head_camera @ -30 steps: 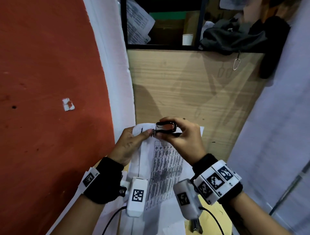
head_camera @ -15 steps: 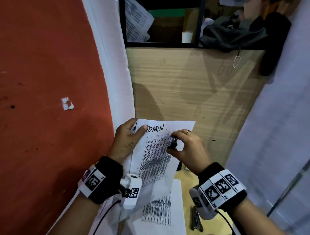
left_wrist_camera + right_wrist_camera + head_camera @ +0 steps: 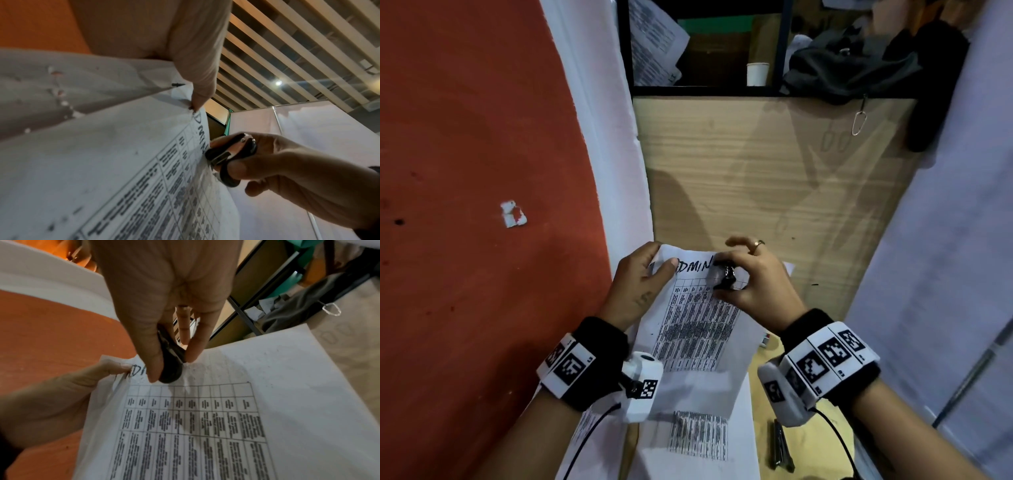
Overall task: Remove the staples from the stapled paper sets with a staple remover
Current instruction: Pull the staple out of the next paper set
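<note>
The right hand is pinching the black staple remover between thumb and forefinger, the other fingers lifting loosely above it, one bearing a ring. The tool is pressing its working end onto the upper part of the stapled paper set, just right of the handwritten heading, and its claws are hidden from me against the sheet. The left hand is gripping the set's top left corner, thumb on the front, fingers curled behind. A small dark mark is showing at that corner by the thumb tip in the left wrist view; I cannot tell whether it is a staple. If it is, the remover is sitting to the right of it, the set's long axis is running from the heading down toward the person, and the left hand is the nearer. Below the set, more printed sheets are lying on the wooden desk
</note>
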A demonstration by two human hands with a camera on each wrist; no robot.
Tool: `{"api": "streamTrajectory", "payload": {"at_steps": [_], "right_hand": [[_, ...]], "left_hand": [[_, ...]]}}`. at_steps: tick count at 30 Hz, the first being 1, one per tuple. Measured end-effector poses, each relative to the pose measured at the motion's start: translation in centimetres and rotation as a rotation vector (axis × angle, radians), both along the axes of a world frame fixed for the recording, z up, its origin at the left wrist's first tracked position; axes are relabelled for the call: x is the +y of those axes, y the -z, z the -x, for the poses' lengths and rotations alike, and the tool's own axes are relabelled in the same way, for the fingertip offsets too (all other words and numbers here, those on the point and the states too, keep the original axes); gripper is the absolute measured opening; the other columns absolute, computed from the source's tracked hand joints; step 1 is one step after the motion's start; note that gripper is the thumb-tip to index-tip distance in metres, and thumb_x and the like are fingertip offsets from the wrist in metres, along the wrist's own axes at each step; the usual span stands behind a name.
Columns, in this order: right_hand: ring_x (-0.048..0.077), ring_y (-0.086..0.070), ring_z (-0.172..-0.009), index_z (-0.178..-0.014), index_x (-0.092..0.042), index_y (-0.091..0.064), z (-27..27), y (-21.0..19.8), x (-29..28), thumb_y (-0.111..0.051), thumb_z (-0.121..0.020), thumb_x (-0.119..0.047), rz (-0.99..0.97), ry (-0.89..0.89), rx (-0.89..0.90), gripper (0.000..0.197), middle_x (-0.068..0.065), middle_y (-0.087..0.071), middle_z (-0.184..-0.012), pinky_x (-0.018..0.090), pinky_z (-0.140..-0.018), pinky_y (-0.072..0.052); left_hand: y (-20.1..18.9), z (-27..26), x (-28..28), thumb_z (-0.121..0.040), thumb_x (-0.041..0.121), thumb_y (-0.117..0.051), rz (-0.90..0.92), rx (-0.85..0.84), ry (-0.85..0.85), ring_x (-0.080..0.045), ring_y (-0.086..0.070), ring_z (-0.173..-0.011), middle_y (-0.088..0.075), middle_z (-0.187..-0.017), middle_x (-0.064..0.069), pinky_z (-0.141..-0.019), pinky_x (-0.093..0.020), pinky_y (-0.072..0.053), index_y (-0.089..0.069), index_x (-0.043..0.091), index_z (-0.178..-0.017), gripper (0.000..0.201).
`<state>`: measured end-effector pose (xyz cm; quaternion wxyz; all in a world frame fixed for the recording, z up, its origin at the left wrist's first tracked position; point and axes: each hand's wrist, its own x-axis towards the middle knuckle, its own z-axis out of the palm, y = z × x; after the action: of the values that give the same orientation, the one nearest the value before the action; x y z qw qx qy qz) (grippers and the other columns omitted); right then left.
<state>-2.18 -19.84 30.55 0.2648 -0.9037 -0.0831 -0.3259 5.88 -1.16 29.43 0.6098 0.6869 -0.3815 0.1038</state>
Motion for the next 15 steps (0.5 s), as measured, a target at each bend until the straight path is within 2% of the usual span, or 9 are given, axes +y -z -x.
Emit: {"api": "streamTrajectory", "payload": {"at_steps": [2, 4, 6, 7, 8, 10, 13, 14, 15], "right_hand": [[0.01, -0.051, -0.111, -0.098, -0.016, -0.07, 0.1, -0.5, 0.2, -0.087, -0.058, -0.02, -0.022, -0.053, 0.068, 0.044, 0.0, -0.042, -0.137, 0.022, -0.09, -0.042], [0.008, -0.056, -0.1, -0.094, -0.013, -0.071, -0.1, -1.0, 0.3, -0.088, -0.056, -0.02, -0.035, -0.115, 0.131, 0.042, -0.001, -0.051, -0.126, 0.015, -0.082, -0.04], [0.013, -0.059, -0.084, -0.092, -0.009, -0.072, -0.3, -1.2, 0.4, -0.089, -0.055, -0.018, -0.055, -0.142, 0.135, 0.042, 0.003, -0.064, -0.103, 0.012, -0.073, -0.041], [0.014, -0.059, -0.082, -0.092, -0.008, -0.072, -0.2, -1.3, 0.5, -0.089, -0.055, -0.017, -0.067, -0.133, 0.123, 0.041, 0.005, -0.066, -0.095, 0.01, -0.072, -0.041], [0.014, -0.059, -0.081, -0.092, -0.008, -0.073, -0.1, -1.4, 0.6, -0.089, -0.055, -0.016, -0.078, -0.122, 0.109, 0.041, 0.005, -0.066, -0.09, 0.01, -0.072, -0.04], [0.012, -0.058, -0.081, -0.091, -0.009, -0.073, 0.2, -1.6, 0.9, -0.089, -0.054, -0.016, -0.096, -0.116, 0.089, 0.041, 0.002, -0.065, -0.086, 0.01, -0.073, -0.04], [0.014, -0.06, -0.082, -0.091, -0.009, -0.073, 0.6, -1.8, 1.1, -0.089, -0.055, -0.018, -0.102, -0.121, 0.099, 0.041, 0.002, -0.064, -0.087, 0.019, -0.076, -0.044], [0.016, -0.06, -0.083, -0.092, -0.009, -0.073, 0.8, -1.9, 1.1, -0.088, -0.055, -0.02, -0.1, -0.122, 0.107, 0.041, 0.004, -0.065, -0.088, 0.022, -0.077, -0.045], [0.017, -0.061, -0.083, -0.092, -0.009, -0.073, 0.9, -2.0, 1.0, -0.088, -0.056, -0.021, -0.095, -0.121, 0.113, 0.041, 0.005, -0.065, -0.089, 0.025, -0.078, -0.046]], "left_hand": [[0.1, -0.1, 0.0, -0.082, 0.045, -0.055, 0.002, 0.007, 0.022, -0.017, -0.046, -0.071, -0.054, -0.076, -0.026, -0.065, -0.032, -0.039, -0.052, -0.002, -0.084, 0.047], [0.2, 0.1, -0.1, -0.084, 0.041, -0.057, 0.004, 0.039, 0.04, -0.017, -0.049, -0.072, -0.055, -0.077, -0.025, -0.066, -0.033, -0.041, -0.052, -0.002, -0.085, 0.043], [0.4, 0.2, -0.3, -0.089, 0.025, -0.061, 0.036, 0.082, 0.038, -0.013, -0.053, -0.073, -0.06, -0.075, -0.007, -0.066, -0.028, -0.044, -0.056, 0.006, -0.084, 0.021], [0.4, 0.4, -0.4, -0.091, 0.018, -0.061, 0.037, 0.092, 0.036, -0.01, -0.054, -0.071, -0.061, -0.075, 0.003, -0.064, -0.025, -0.044, -0.057, 0.012, -0.083, 0.011], [0.5, 0.4, -0.6, -0.089, 0.018, -0.064, 0.022, 0.09, 0.025, -0.008, -0.055, -0.069, -0.061, -0.073, 0.009, -0.063, -0.024, -0.045, -0.057, 0.019, -0.081, 0.011], [0.7, 0.3, -0.8, -0.077, 0.03, -0.077, 0.0, 0.08, 0.015, -0.009, -0.055, -0.066, -0.062, -0.069, 0.009, -0.062, -0.026, -0.045, -0.057, 0.022, -0.078, 0.021], [1.3, -0.5, -1.0, -0.071, 0.048, -0.075, 0.008, 0.046, 0.004, -0.014, -0.052, -0.071, -0.06, -0.071, -0.017, -0.067, -0.031, -0.041, -0.062, 0.003, -0.08, 0.048], [1.3, -0.4, -1.1, -0.072, 0.054, -0.072, 0.01, 0.047, 0.01, -0.015, -0.051, -0.073, -0.057, -0.071, -0.019, -0.069, -0.032, -0.039, -0.061, -0.004, -0.081, 0.06], [1.3, -0.4, -1.2, -0.073, 0.058, -0.071, 0.013, 0.049, 0.016, -0.016, -0.05, -0.074, -0.056, -0.072, -0.015, -0.07, -0.033, -0.037, -0.06, -0.009, -0.083, 0.068]]}}
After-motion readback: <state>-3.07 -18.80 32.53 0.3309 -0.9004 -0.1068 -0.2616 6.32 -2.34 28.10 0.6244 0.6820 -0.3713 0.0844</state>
